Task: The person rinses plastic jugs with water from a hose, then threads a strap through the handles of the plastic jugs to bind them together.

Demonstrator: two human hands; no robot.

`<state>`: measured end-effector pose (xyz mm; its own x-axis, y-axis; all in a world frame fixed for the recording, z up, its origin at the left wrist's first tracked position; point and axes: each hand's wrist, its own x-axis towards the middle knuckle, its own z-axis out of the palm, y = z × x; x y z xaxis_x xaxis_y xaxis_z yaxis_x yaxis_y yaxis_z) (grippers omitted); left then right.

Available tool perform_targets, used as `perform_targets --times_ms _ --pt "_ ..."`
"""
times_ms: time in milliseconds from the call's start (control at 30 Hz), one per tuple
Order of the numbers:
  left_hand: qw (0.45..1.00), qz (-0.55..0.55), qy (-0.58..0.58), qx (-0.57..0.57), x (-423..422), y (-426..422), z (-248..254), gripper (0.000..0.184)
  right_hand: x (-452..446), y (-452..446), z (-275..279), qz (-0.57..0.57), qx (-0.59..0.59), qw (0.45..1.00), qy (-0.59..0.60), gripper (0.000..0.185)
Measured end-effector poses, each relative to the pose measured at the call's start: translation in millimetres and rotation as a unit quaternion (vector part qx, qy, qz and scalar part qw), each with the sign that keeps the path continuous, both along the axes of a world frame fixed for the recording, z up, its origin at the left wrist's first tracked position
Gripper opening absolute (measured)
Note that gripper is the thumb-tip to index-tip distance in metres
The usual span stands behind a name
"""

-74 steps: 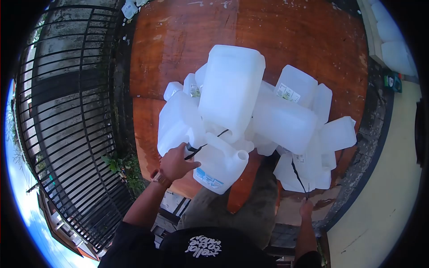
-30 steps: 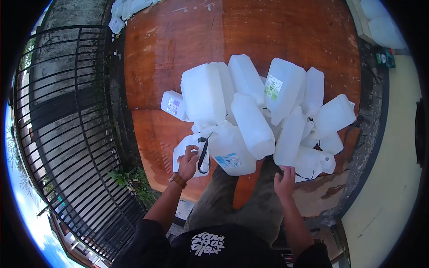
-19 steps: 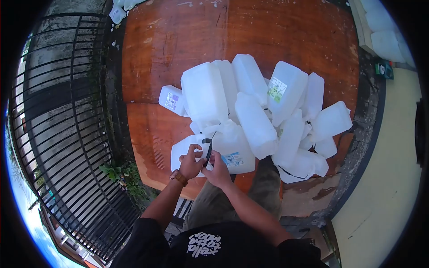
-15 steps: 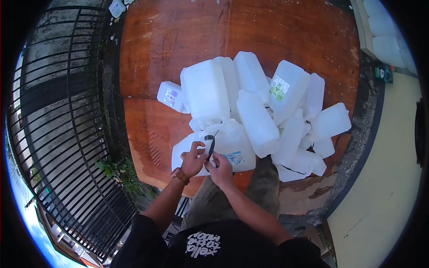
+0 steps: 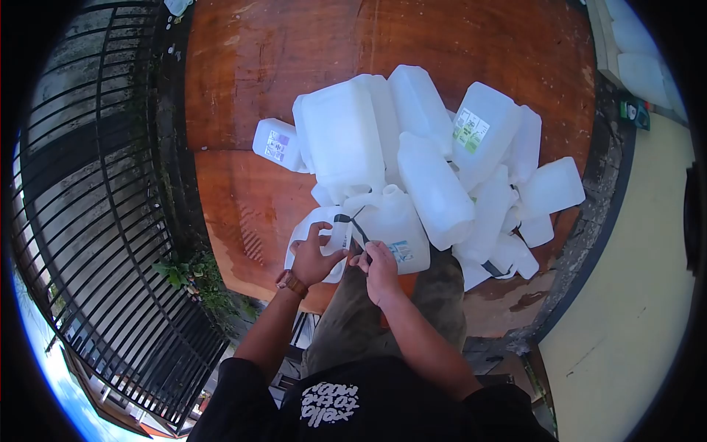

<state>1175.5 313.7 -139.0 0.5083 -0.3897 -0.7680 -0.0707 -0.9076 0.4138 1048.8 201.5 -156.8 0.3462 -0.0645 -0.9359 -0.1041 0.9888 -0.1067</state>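
Right hand [image 5: 383, 274] pinches a thin black strap [image 5: 359, 231] (apparently bent); left hand [image 5: 312, 262] gapes.

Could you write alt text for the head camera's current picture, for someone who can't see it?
A person's right hand pinches a thin black strip while the left hand, fingers spread, is beside it. Whitish plastic jugs lie jumbled on a reddish-brown surface, with a black barred fence along the picture's left.

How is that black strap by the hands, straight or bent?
Bent. The black strap turns sharply near its upper end, then runs down to the right hand. Whether it's tied to anything, I can't tell.
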Motion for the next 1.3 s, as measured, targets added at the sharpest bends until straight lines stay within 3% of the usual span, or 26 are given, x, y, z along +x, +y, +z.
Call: perform_targets --times_ms 133,200,233,300,333,400,433,500,533,600,633,767,867,967,1000,1067,1100,1167,1200,1233,1267,1300 --pt "0.999 -0.008 0.03 0.02 33 17 -21 0.053 -24 -43 -11 0.072 0.035 0.997 -0.021 0.015" --pt "0.992 0.041 0.118 -0.029 48 16 -23 0.048 -36 -42 -17 0.265 -0.068 0.962 -0.005 0.019" --pt "0.988 0.046 0.144 -0.025 58 12 -23 0.048 -41 -38 -22 0.262 -0.067 0.963 -0.002 0.019" --pt "0.988 0.018 0.149 -0.02 67 14 -29 0.047 -45 -32 -30 0.359 -0.278 0.891 -0.031 0.022" --pt "0.989 0.017 0.149 -0.016 66 17 -30 0.047 -48 -28 -33 0.357 -0.275 0.892 -0.032 0.022" --pt "0.994 -0.087 0.065 -0.008 66 16 -28 0.046 -36 -27 -23 0.387 -0.304 0.869 -0.046 0.022" --pt "0.994 -0.091 0.066 -0.008 62 15 -25 0.046 -40 -5 -27 0.341 -0.297 0.888 -0.086 0.025" --pt "0.979 -0.166 -0.106 0.046 44 -6 -5 0.044 -41 27 -29 0.366 -0.337 0.865 -0.066 0.027" --pt "0.981 -0.133 -0.115 0.083 29 -14 1 0.044 -40 30 -29 0.366 -0.337 0.865 -0.066 0.027" --pt "0.977 -0.09 -0.187 0.056 -9 -15 0 0.042 -18 17 -15 0.21 -0.026 0.973 -0.087 0.03" --pt "0.973 -0.066 -0.219 0.041 -25 -12 -4 0.039 -14 22 -13 0.21 -0.025 0.973 -0.09 0.03" --pt "0.984 0.019 -0.169 0.057 -42 -11 -8 0.03 -9 20 3 0.161 -0.105 0.966 -0.172 0.035" --pt "0.998 0.039 -0.022 -0.055 4 -4 2 0.038 -17 15 9 -0.088 0.111 0.968 -0.206 0.039" --pt "0.967 0.165 0.115 -0.155 16 42 -30 0.04 -9 -9 15 -0.118 0.206 0.954 -0.184 0.044" --pt "0.967 0.166 0.114 -0.154 15 32 -19 0.04 -12 -3 5 -0.066 0.208 0.959 -0.18 0.049" --pt "0.992 -0.066 -0.068 -0.079 12 9 0 0.051 -15 8 0 -0.018 0.162 0.972 -0.172 0.049" --pt "0.992 -0.064 -0.069 -0.082 15 6 0 0.051 -14 9 0 0.032 0.114 0.98 -0.161 0.049" --pt "0.984 -0.136 -0.111 -0.028 21 -1 -4 0.061 -15 -5 -9 0.008 0.092 0.98 -0.174 0.048" --pt "0.985 -0.132 -0.111 -0.028 25 -4 -3 0.061 -11 -16 -17 0.081 0.018 0.982 -0.167 0.048" --pt "0.972 -0.201 -0.117 -0.022 33 -9 -2 0.057 -4 -25 -25 0.152 -0.057 0.974 -0.161 0.048" --pt "0.955 -0.27 -0.124 -0.018 43 -18 -2 0.053 7 -32 -34 0.155 -0.06 0.973 -0.162 0.048" --pt "0.932 -0.338 -0.128 -0.013 52 -26 1 0.049 16 -38 -43 0.198 -0.22 0.934 -0.2 0.051"
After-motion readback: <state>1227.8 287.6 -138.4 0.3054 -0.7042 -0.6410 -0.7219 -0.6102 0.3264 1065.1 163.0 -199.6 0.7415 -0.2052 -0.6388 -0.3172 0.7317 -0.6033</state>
